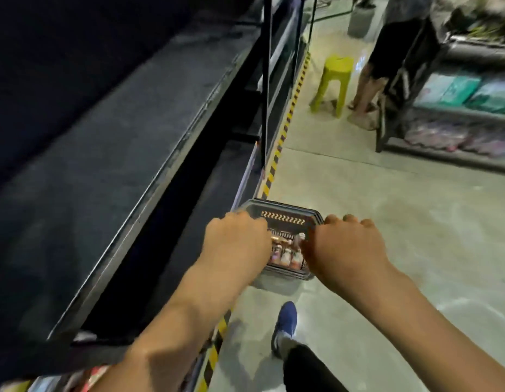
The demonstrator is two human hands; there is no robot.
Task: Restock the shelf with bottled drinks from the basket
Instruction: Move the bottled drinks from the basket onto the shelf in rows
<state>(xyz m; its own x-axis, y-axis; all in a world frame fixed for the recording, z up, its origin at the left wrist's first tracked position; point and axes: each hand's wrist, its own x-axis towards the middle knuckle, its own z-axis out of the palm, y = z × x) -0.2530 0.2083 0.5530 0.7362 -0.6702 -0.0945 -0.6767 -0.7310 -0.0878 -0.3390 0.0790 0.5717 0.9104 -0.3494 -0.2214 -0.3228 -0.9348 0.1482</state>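
both hands, left hand [235, 240] and right hand [347, 246], grip opposite rims of the basket [284, 212], bottles [285, 257] inside. the basket is just beside the dark shelf [118, 171] edge and striped tape [276, 155]. yellow stool [333, 80], a person [371, 69] and a rack [455, 49] stand ahead. bare floor [415, 236] to the right.

My left hand [234, 239] and right hand [344, 241] hide the basket's [285, 215] side rims from me; the bottles [285, 254] inside it are blurred.

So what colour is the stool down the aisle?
The stool is yellow-green; head view.
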